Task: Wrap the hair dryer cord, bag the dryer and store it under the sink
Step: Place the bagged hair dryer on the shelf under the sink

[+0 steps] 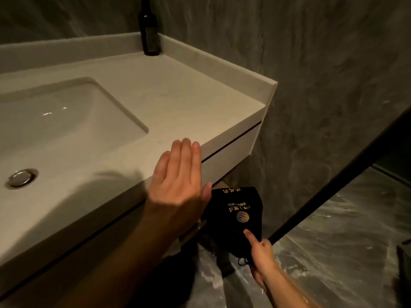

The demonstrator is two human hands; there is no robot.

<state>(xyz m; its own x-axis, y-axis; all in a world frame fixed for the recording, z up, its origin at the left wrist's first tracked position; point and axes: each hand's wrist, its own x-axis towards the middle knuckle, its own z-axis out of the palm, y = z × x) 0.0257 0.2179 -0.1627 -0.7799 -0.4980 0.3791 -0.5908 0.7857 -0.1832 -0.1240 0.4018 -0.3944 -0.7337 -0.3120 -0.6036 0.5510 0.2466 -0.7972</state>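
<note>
A black cloth bag (235,210) with gold lettering and a round gold logo hangs just below the front right edge of the pale vanity counter (178,103). My right hand (261,256) grips the bag's gathered lower end, index finger pointing up along the fabric. The hair dryer and its cord are hidden; the bag looks filled. My left hand (178,178) lies flat on the counter's front edge, fingers together and extended, thumb touching the bag's upper left side. The sink basin (66,121) with its metal drain (21,177) is set into the counter at left.
A dark bottle (150,30) stands in the counter's back corner against the grey stone wall. A black diagonal bar (333,185) runs at right above the marbled floor (333,252). A dim shelf space lies beneath the counter, below the bag.
</note>
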